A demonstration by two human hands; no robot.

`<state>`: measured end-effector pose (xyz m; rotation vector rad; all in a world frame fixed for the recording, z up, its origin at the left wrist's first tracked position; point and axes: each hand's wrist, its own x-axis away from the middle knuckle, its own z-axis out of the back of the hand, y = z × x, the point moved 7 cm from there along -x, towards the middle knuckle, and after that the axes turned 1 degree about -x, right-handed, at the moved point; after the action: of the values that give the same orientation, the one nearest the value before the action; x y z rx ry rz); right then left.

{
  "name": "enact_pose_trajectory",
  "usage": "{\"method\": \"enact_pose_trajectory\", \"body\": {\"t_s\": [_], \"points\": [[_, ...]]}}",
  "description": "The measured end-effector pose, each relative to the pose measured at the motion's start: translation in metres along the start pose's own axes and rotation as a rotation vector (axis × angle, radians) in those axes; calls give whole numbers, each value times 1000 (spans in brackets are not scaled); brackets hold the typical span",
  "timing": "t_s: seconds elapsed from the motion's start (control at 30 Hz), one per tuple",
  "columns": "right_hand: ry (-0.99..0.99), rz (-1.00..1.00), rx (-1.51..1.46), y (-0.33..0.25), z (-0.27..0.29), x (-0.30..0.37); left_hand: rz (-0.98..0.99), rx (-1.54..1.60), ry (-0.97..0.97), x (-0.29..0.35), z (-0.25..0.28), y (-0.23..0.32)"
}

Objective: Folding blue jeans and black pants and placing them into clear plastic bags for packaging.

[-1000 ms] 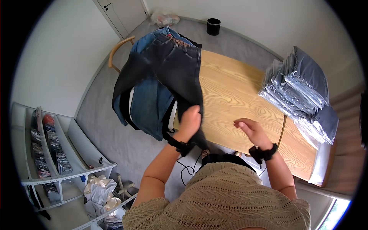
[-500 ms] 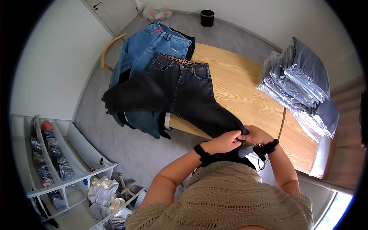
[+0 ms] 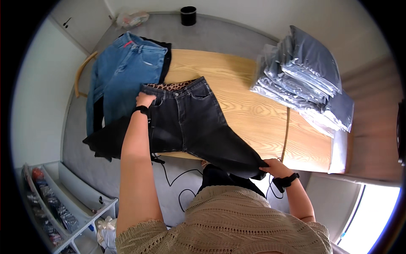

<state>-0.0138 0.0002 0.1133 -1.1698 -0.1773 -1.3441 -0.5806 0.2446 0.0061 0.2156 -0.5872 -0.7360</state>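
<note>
A pair of black jeans (image 3: 198,112) with a leopard-print inner waistband is spread over the near side of the wooden table (image 3: 241,101). My left hand (image 3: 146,99) is closed on the side of the waistband, at its left end. At the lower right, my right hand (image 3: 277,168) pinches the hem of one leg, drawing that leg out toward me. The other leg stretches to the left, partly hidden behind my left forearm. Blue jeans (image 3: 135,59) lie on the table's left end, over a dark garment (image 3: 168,61), and the black jeans overlap them.
Folded garments in clear plastic bags (image 3: 302,76) are stacked at the table's right. A brown cord (image 3: 286,131) crosses the tabletop, and black cables (image 3: 179,175) trail on the floor. Shelves (image 3: 80,199) with packed goods stand at lower left; a black bin (image 3: 188,16) is beyond the table.
My left hand has left the hem beside my right hand and reached up-left to the waistband. My right hand still holds the hem. The view has shifted, and the waistband sits more tilted.
</note>
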Motion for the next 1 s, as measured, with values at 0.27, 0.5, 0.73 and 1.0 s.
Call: {"method": "enact_pose_trajectory", "body": {"t_s": [0.27, 0.5, 0.73, 1.0], "points": [[193, 40, -9, 22, 2, 28, -22, -128, 118, 10, -17, -2], [223, 123, 79, 49, -9, 42, -448, 35, -11, 53, -56, 41], [289, 280, -27, 101, -13, 76, -920, 150, -40, 242, -26, 126], [565, 366, -210, 148, 25, 146, -1197, 255, -228, 484, -35, 167]]}}
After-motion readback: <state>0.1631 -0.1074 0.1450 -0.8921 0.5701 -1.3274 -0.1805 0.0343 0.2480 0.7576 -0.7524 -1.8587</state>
